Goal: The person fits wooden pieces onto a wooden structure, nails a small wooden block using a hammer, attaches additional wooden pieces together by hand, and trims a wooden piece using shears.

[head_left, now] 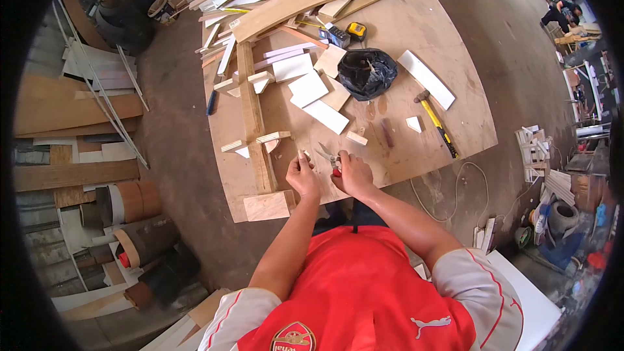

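Note:
My right hand [355, 174] is wrapped round a pair of hand shears with red on the handles; the shears' metal blades [325, 153] are apart and point up and left. Just left of them, my left hand [303, 177] is closed in a pinch on a small pale piece [303, 154], too small to name. Both hands are over the near edge of the wooden worktable [403, 149]. A small wood block [356, 138] lies just beyond the shears. To the left is a long wooden beam [250, 101] with short pieces across it.
A black plastic bag [368, 73], a hammer [437, 125], a tape measure [356, 31] and white boards [326, 117] lie on the table. A curved plank [312, 3] and scraps fill its far end. Timber is stacked at left. Another person [563, 14] bends at far right.

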Demonstrator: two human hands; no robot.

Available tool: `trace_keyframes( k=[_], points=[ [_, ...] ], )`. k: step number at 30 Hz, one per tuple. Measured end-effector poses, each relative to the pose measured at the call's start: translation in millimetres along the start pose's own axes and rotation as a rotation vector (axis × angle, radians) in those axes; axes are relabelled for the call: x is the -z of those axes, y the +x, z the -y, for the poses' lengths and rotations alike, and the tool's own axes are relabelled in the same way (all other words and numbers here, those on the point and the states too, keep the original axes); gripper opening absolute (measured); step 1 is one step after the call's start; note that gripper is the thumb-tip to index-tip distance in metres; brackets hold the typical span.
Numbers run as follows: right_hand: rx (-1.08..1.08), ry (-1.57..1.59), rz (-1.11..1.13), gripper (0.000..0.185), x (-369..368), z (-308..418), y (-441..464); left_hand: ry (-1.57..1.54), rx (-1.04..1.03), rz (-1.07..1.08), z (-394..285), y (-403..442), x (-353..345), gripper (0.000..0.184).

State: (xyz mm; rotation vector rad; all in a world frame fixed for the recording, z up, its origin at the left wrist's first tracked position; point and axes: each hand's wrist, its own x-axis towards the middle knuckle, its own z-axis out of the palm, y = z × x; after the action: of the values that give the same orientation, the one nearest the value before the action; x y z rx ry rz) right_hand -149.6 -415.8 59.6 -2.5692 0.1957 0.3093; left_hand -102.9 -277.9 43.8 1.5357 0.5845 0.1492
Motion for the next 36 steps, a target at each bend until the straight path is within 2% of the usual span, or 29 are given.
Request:
trace_keyframes(
  k=[3, 4, 7, 8, 11, 14, 17, 18, 21, 24, 25, 27, 28, 31, 32, 35, 36],
  points=[
    [0.004, -0.172, -0.051, 0.062, -28.7, -19.6, 7.9, -0.039, 0.081, 0.066, 15.1, 3.9, 7.0, 0.029],
    [0.004, -0.223, -0.039, 0.067, -29.7, -22.1, 9.6, -0.066, 0.109, 0.088, 21.2, 5.8, 6.3, 0.029],
    [0.151, -0.392, -0.186, 0.073, -41.2, -40.9, 20.5, -0.125, 0.191, 0.158, 28.6, 7.4, 1.8, 0.029],
    [0.172, -0.355, -0.163, 0.078, -44.1, -48.1, 23.3, -0.13, 0.22, 0.185, 29.4, 7.7, -0.8, 0.028],
    [0.179, -0.376, -0.211, 0.066, -43.2, -51.9, 25.1, -0.162, 0.288, 0.25, 24.3, 5.1, -9.9, 0.027],
    [0.192, -0.025, -0.303, 0.046, -42.8, -53.0, 22.7, -0.147, 0.299, 0.308, 24.7, 0.8, -19.6, 0.026],
    [0.077, 0.536, -0.296, 0.031, -3.7, -29.5, 16.6, -0.157, 0.311, 0.36, 24.4, -7.2, -33.6, 0.025],
    [0.107, 0.591, -0.352, 0.023, 12.5, -20.4, 17.1, -0.168, 0.318, 0.38, 24.4, -10.9, -39.2, 0.025],
    [0.173, 0.565, -0.531, 0.02, 8.8, -29.3, 32.0, -0.235, 0.327, 0.441, 24.7, -21.2, -55.6, 0.025],
    [-0.03, 0.728, -0.449, 0.017, 15.7, -41.0, 33.0, -0.154, 0.414, 0.49, 30.3, -16.6, -61.0, 0.028],
    [-0.093, 0.692, -0.46, 0.017, 22.3, -44.6, 32.6, -0.137, 0.453, 0.484, 29.5, -16.1, -64.3, 0.03],
    [-0.22, 0.619, -0.478, 0.016, 39.5, -55.8, 32.2, -0.036, 0.365, 0.477, 27.8, -15.0, -73.7, 0.045],
    [-0.194, 0.61, -0.589, 0.012, 20.8, -75.3, 39.7, 0.014, 0.32, 0.473, 27.3, -14.5, -78.4, 0.053],
    [-0.396, 0.777, -0.472, 0.016, -12.6, -104.6, 54.6, 0.427, -0.149, 0.629, 36.9, -7.4, -97.8, 0.075],
    [-0.435, 0.963, -0.419, 0.018, -19.9, -106.6, 50.9, 0.396, 0.081, 0.716, 37.7, -8.6, -97.5, 0.098],
    [-0.357, 0.838, -0.445, 0.019, -20.3, -99.2, 47.3, 0.159, 0.12, 0.769, 22.1, -16.4, -97.4, 0.107],
    [-0.389, 0.912, -0.344, 0.015, 0.3, -85.2, 41.3, 0.172, 0.052, 0.833, 5.1, -15.8, -93.5, 0.101]
  ],
)
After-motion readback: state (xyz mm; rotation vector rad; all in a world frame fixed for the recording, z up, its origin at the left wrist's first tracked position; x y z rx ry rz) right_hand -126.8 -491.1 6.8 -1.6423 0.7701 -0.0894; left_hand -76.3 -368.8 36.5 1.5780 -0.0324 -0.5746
